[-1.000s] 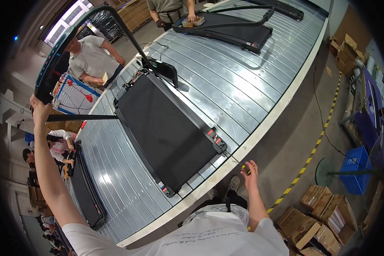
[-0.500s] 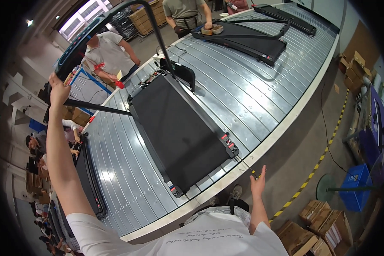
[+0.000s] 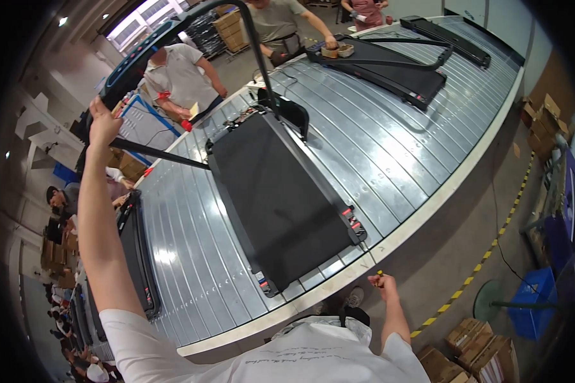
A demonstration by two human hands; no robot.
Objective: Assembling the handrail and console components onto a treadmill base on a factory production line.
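Observation:
A black treadmill [image 3: 281,198] lies on the metal slatted line in front of me, its frame raised at the far left end. My left hand [image 3: 102,124] reaches up and is closed around the raised handrail frame [image 3: 150,48], beside its console. Low on the right, my right hand [image 3: 384,286] is closed on the yellow-and-black handle of a thin-shafted screwdriver [image 3: 381,273]. The shaft points toward the near right corner of the treadmill; whether its tip touches cannot be made out. A black upright bar [image 3: 163,155] joins the frame to the deck.
Across the line stands a person in a light shirt [image 3: 179,76]; another person [image 3: 276,29] works at a second treadmill [image 3: 390,67]. A third treadmill [image 3: 131,255] lies at left. Cardboard boxes [image 3: 479,345], a blue bin [image 3: 533,303] and a green stand [image 3: 489,300] occupy the right floor.
My right hand has gone from spread fingers beside the screwdriver to closed around its handle. My left hand still holds the handrail frame; the whole view has shifted slightly.

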